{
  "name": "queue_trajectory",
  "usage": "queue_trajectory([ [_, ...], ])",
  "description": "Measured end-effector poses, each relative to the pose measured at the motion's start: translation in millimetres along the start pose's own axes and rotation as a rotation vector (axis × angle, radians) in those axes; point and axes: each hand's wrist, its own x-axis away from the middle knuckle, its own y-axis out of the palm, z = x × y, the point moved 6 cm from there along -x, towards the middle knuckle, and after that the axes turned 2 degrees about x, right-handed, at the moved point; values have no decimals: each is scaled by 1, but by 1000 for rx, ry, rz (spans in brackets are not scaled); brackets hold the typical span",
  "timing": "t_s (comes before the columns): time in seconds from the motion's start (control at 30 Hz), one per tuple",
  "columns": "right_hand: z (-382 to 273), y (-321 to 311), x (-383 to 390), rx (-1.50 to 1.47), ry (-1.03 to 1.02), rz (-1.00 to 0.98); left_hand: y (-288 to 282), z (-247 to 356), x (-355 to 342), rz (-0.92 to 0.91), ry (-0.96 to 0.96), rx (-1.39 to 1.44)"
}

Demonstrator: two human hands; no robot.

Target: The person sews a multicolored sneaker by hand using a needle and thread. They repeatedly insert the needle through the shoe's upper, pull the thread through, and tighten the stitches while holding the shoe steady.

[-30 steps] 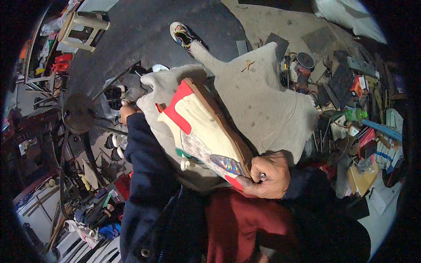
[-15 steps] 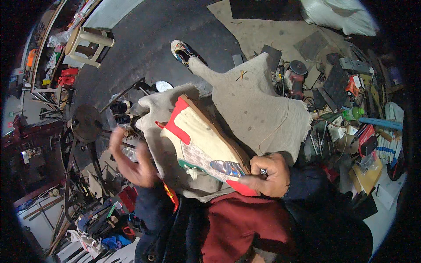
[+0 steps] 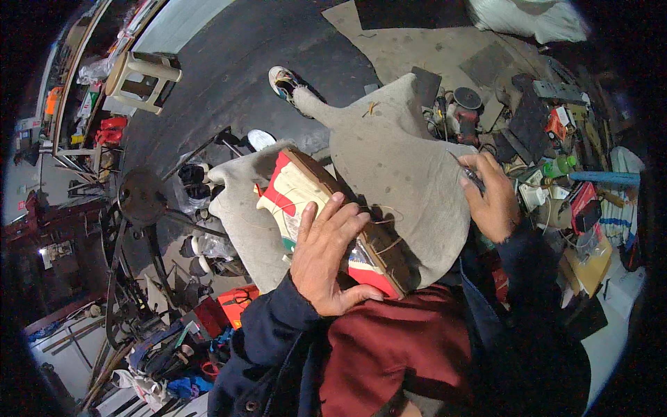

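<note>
A cream and red sneaker [image 3: 297, 182] with a brown sole [image 3: 375, 240] lies on its side across my lap, on a grey cloth. My left hand [image 3: 325, 254] grips it from the side, fingers over the upper and sole edge, thumb by the red toe. To the right, clear of the shoe, my right hand [image 3: 495, 198] is closed around an awl [image 3: 474, 179], a slim tool whose thin metal tip points up and left. A thin thread [image 3: 392, 210] loops beside the sole, and more of it crosses the upper. My left palm hides part of the shoe's side.
The grey cloth [image 3: 389, 167] covers my legs. At left stand a dark metal stand [image 3: 142, 198] and a beige stool [image 3: 144, 82]. On the right lie an angle grinder [image 3: 467, 115], a green bottle [image 3: 558, 165] and scattered tools. Several shoes [image 3: 194, 179] sit on the floor at left.
My left hand has come from the left onto the sneaker. My right hand has left the toe and moved right and up with the awl. The sneaker is turned, showing more sole.
</note>
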Motion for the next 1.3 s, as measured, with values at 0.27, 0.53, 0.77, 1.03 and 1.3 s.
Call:
queue_trajectory([
  [0.27, -65, 7, 79, -643, 206, -795, 2, -3, 0, 34, 19, -14],
  [0.53, -73, 4, 69, -607, 116, -833, 3, -1, -2, 47, 9, -14],
  [0.77, -79, -2, 57, -552, 81, -922, 8, 2, -4, 5, 33, -108],
  [1.03, -87, 8, 20, -184, -139, -1173, 21, 2, -11, -27, 80, -130],
  [1.3, -82, 32, 10, 7, 38, -1343, 28, -11, -17, 1, 81, -12],
])
